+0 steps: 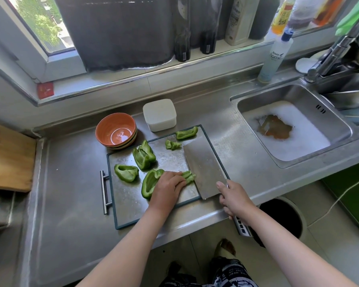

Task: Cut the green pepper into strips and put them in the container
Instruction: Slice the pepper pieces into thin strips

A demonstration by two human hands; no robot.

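Okay, head view, the only one. Steel cutting board (pixel 129 195) lies on the steel counter (pixel 71 183), with a bar handle (pixel 104 192) on its left side. The green pepper is all on the board, in pieces:
- a hollow chunk (pixel 126 172) near the board's left edge
- a folded chunk (pixel 143 155) toward the board's middle
- a small scrap (pixel 172 145) and a longer piece (pixel 186 132) at the board's far edge, toward the far right corner
- the largest piece (pixel 148 184) at the board's near middle, partly under the left hand (pixel 168 188)

Left hand has its knuckles bent, fingertips pressing down on narrow pepper strips (pixel 189 176) right at the blade. Cannot tell whether these are joined to the largest piece.

Right hand (pixel 234 198) grips the cleaver (pixel 203 164) by its handle, fingers wrapped round, at the board's near right corner. The blade runs along the board's right side, broad face toward the camera, edge touching or just beside the strips.

White container (pixel 159 114), lid on, stands on the counter just beyond the board's far edge. Orange bowl (pixel 116 131), stacked on others, sits at the board's far left corner.

Sink (pixel 234 98) with foam and brownish water is well right of the board, with a tap (pixel 327 59) and a clear bottle (pixel 275 56) beyond it. Wooden block (pixel 8 158) sits well left of the board. Dark bin (pixel 282 220) is on the floor, to the board's near right.
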